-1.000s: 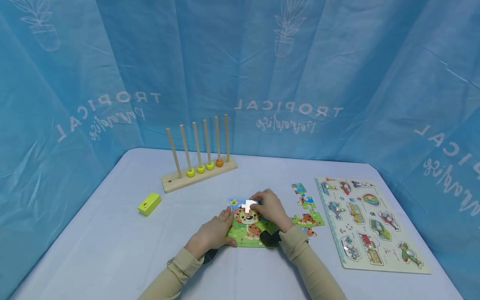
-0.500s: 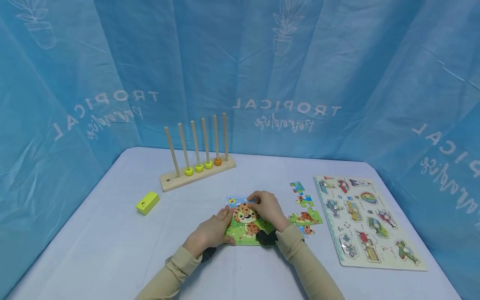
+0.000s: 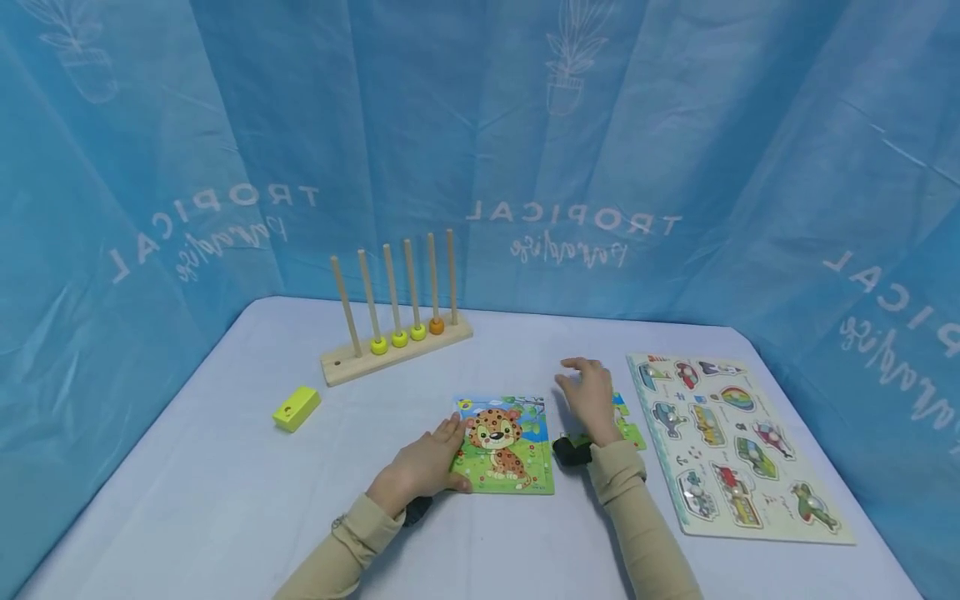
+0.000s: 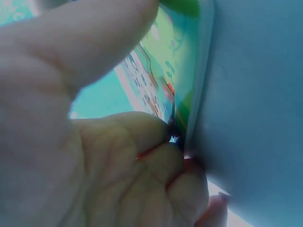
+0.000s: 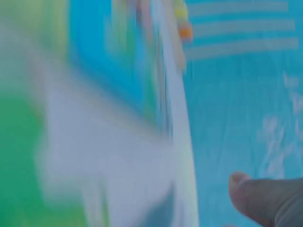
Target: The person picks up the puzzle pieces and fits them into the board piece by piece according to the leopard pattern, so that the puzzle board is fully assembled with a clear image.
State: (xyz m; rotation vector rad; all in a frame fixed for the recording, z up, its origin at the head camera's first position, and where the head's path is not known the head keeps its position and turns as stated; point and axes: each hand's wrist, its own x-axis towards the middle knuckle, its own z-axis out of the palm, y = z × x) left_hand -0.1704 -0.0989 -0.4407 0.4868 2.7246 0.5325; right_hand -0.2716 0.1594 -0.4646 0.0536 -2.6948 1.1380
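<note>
A jigsaw puzzle (image 3: pixel 506 446) with a spotted leopard cub on green grass lies flat in the middle of the table. My left hand (image 3: pixel 423 460) rests against its left side, fingers fairly straight along the edge and thumb at the near left corner. In the left wrist view, thumb and fingertips touch the puzzle's edge (image 4: pixel 191 71). My right hand (image 3: pixel 590 402) is off to the puzzle's right, fingers loosely bent and holding nothing. It hovers over loose puzzle pieces (image 3: pixel 633 435), hiding most of them. Much of the right wrist view is blurred, with the thumb (image 5: pixel 260 198) showing.
A wooden peg stand (image 3: pixel 397 350) with several yellow beads and an orange one is at the back left. Nearer the left lies a yellow block (image 3: pixel 297 408). A vehicle peg board (image 3: pixel 720 500) lies at the right. Blue curtains (image 3: pixel 480 150) enclose the table.
My right hand has set a puzzle piece into the top of the leopard picture, let go and moved right over the loose pieces. My left hand has stayed at the puzzle's edge.
</note>
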